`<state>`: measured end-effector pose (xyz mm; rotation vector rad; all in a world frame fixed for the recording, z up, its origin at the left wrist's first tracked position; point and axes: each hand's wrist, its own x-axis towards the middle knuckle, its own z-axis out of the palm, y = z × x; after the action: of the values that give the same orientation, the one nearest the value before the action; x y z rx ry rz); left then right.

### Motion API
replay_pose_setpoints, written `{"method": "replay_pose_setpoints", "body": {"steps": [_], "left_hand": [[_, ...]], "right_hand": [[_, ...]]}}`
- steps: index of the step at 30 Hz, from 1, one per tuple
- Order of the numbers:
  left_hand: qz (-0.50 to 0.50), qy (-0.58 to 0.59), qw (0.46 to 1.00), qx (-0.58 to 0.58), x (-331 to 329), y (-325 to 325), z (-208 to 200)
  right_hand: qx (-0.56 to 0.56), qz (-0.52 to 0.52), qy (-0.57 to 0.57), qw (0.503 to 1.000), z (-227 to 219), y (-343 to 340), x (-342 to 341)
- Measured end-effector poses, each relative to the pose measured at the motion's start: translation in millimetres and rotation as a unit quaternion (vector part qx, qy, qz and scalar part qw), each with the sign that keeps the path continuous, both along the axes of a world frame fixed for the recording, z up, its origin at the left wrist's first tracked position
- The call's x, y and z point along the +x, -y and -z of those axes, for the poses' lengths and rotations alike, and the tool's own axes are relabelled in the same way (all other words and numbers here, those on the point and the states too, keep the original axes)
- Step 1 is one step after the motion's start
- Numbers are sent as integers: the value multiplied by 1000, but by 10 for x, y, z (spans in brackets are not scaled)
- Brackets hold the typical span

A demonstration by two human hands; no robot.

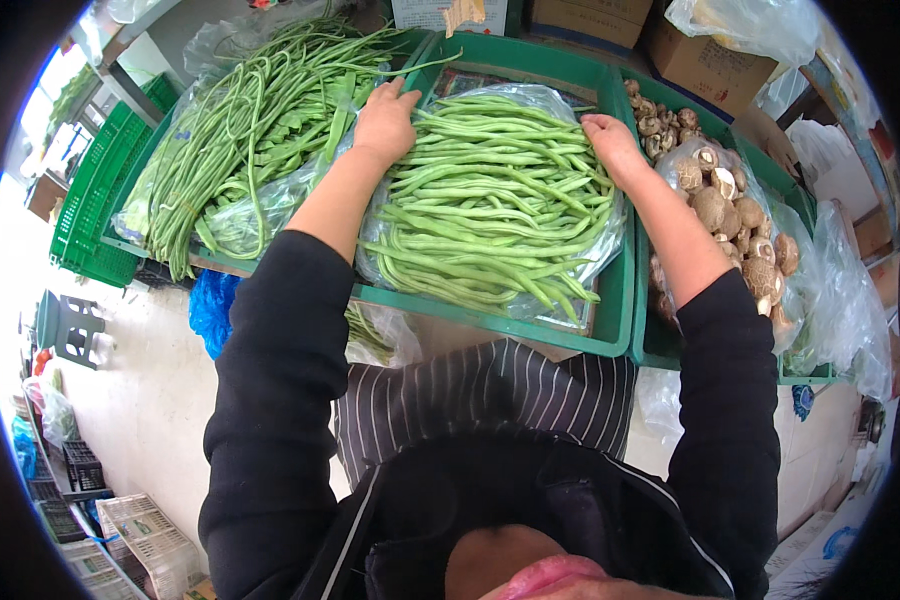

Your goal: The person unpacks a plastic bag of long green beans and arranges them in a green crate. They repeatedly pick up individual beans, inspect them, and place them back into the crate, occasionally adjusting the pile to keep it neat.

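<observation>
The left hand [385, 122] lies palm down at the 10 o'clock corner of a heap of green beans [490, 200], fingers curled loosely over the edge of the clear plastic sheet [580, 262] that lines the heap. Whether it pinches the plastic or only presses on it cannot be told. The right hand [613, 145] rests at the 2 o'clock corner of the same heap, fingers bent down onto the beans and plastic; its grip is likewise unclear.

The green beans fill a green plastic crate [615, 300] at the middle of the view, lying mostly crosswise, stacked thick on the plastic. The crate stands on a bench, touching its neighbours on both sides.

At 9 o'clock from the heap, a second green crate [120, 215] holds long thin yardlong beans [240, 130] in a loose bundle, with flat bean pods [295, 135] among them on more plastic. At 3 o'clock, a third crate [660, 345] carries brown mushrooms [735, 215] in a clear bag, caps and pale undersides both showing. Cardboard boxes [705, 65] stand beyond the crates at 12 o'clock.

Both forearms are bare up to black sleeves [280, 380], and a striped apron [490, 395] shows below the crate. At 7 o'clock on the floor lie a blue bag [210, 310] and empty wire baskets [145, 535].
</observation>
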<state>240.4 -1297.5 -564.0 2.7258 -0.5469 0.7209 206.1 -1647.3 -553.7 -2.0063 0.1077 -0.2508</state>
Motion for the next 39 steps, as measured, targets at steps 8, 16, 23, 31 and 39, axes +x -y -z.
{"method": "replay_pose_setpoints", "body": {"steps": [8,16,23,31,39], "left_hand": [[29,40,985,166,35,-48,-173],[103,-3,990,95,-81,-281,-551],[142,-89,986,-16,-285,-354,-553],[110,48,978,-168,-340,-318,-851],[119,-7,955,-272,-540,-173,-1156]], "right_hand": [[186,-81,-207,957,-224,59,73],[183,-6,-290,939,-420,24,297],[235,41,-133,962,-586,299,248],[-1,-82,144,986,-1166,-27,-134],[-302,-245,454,802,-1337,-1129,-225]]}}
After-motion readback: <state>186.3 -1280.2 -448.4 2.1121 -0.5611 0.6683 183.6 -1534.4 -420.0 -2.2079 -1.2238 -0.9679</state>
